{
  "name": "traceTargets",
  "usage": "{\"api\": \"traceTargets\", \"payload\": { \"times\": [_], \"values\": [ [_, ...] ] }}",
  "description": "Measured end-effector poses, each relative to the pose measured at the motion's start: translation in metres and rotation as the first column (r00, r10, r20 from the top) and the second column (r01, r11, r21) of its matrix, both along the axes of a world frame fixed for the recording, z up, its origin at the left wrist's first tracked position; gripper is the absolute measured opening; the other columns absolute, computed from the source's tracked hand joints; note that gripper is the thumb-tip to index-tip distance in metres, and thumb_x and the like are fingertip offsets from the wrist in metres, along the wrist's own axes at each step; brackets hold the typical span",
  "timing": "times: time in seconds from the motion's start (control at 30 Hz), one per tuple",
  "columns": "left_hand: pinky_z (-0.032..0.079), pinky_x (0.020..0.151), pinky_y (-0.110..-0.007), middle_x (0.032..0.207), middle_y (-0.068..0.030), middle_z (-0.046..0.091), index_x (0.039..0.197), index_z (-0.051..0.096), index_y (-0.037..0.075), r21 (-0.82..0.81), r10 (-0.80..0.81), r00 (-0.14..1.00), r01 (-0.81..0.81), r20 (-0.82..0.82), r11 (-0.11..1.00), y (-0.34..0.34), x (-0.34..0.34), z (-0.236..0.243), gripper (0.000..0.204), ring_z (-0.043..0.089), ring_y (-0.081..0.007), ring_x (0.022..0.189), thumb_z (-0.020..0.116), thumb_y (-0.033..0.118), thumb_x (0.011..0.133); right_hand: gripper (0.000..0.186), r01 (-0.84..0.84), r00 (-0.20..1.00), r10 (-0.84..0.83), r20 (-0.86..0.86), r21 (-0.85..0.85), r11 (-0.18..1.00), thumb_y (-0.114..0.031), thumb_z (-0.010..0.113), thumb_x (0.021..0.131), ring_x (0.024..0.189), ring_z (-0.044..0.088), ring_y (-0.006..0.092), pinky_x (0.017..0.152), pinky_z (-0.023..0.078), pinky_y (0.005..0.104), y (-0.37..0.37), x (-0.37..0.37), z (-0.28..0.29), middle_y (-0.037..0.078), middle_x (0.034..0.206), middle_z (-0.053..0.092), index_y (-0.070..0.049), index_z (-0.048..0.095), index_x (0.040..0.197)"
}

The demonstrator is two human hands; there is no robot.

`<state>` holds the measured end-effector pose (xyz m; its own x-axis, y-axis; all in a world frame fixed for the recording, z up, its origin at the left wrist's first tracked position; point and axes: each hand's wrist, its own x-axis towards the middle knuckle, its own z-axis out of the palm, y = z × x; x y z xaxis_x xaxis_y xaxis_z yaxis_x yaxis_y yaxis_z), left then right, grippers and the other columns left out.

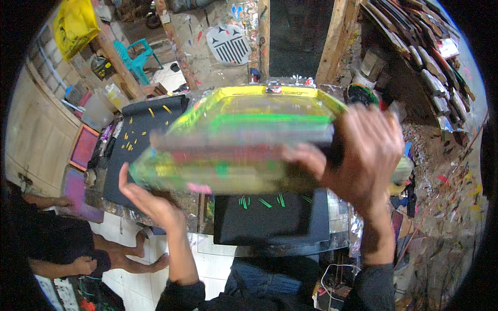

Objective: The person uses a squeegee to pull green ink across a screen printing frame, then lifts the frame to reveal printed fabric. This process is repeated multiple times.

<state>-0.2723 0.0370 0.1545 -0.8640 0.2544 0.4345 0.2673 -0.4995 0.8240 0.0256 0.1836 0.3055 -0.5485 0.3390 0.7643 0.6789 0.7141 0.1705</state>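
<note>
Yellow-green frame [241,180] above black cloth [259,228] with green strokes [264,202]. Squeegee [233,139] across it, blurred; right hand [365,153] closed round squeegee's right end. Left hand [153,203] open at frame's near-left corner. Yellow-marked black sheet [115,179] to left.

Black sheet [267,225] matt, cloth-like; frame [249,179] paint-smeared; chair [137,61] smooth plastic; door [44,135] plain wood.

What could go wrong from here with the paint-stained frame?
The frame might slip at the left hand and smear the green marks on the black sheet, if they are wet, which I cannot tell. The blurred bar in the right hand could knock the frame's yellow rim.
</note>
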Motion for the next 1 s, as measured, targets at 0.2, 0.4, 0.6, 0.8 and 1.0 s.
{"api": "traceTargets", "payload": {
  "times": [0.2, 0.4, 0.6, 0.8, 1.0],
  "values": [
    [0.041, 0.115, -0.049, 0.147, -0.026, 0.052, 0.146, 0.045, -0.004, -0.543, -0.262, 0.674, -0.243, -0.69, 0.804, 0.232, -0.059, -0.097, 0.053, 0.051, -0.0449, 0.135, 0.059, 0.027, 0.105, 0.082, 0.025, 0.997, -0.028, -0.078, -0.037, 0.999, -0.079, 0.057, 0.089, 0.059, 0.064, 0.0321, 0.059, 0.051, 0.0451, 0.08, -0.045, 0.102, 0.016, 0.06, 0.062, -0.001, 0.067, 0.065],
    [0.041, 0.114, -0.05, 0.142, -0.0204, 0.057, 0.127, 0.063, -0.002, -0.71, -0.572, 0.426, -0.339, -0.701, 0.617, 0.298, -0.096, -0.186, 0.035, 0.048, -0.0463, 0.137, 0.064, 0.019, 0.099, 0.086, 0.224, 0.974, -0.197, 0.108, -0.399, 0.889, -0.074, 0.053, 0.096, 0.043, 0.058, 0.0236, 0.051, 0.052, 0.0431, 0.08, -0.051, 0.158, 0.008, 0.046, 0.055, 0.001, 0.063, 0.055],
    [0.048, 0.096, -0.05, 0.114, -0.023, 0.066, 0.111, 0.058, 0.0, -0.619, -0.443, 0.537, -0.202, -0.718, 0.759, 0.284, -0.063, -0.133, 0.026, 0.062, -0.0387, 0.108, 0.069, 0.009, 0.09, 0.084, 0.138, 0.99, -0.134, 0.037, -0.362, 0.922, -0.072, 0.054, 0.096, 0.055, 0.068, 0.0254, 0.058, 0.057, 0.042, 0.092, -0.058, 0.159, 0.015, 0.06, 0.068, 0.003, 0.073, 0.067],
    [0.051, 0.086, -0.036, 0.098, -0.0114, 0.066, 0.11, 0.059, 0.001, -0.438, -0.126, 0.878, -0.102, -0.461, 0.893, 0.175, -0.121, -0.071, 0.025, 0.063, -0.0216, 0.092, 0.068, 0.002, 0.086, 0.085, 0.042, 0.997, -0.02, 0.07, -0.334, 0.942, -0.075, 0.056, 0.094, 0.06, 0.07, 0.034, 0.062, 0.056, 0.0458, 0.105, -0.04, 0.166, 0.021, 0.062, 0.068, 0.005, 0.073, 0.067],
    [0.047, 0.102, -0.042, 0.114, -0.0178, 0.064, 0.128, 0.053, -0.001, -0.336, 0.433, 0.695, -0.682, -0.574, 0.649, -0.053, -0.288, 0.034, 0.041, 0.063, -0.0306, 0.113, 0.071, 0.009, 0.092, 0.086, 0.047, 0.998, -0.034, 0.051, -0.295, 0.954, -0.076, 0.054, 0.093, 0.06, 0.069, 0.0331, 0.062, 0.055, 0.0454, 0.108, -0.04, 0.16, 0.019, 0.06, 0.066, 0.004, 0.072, 0.066]
  ]
}}
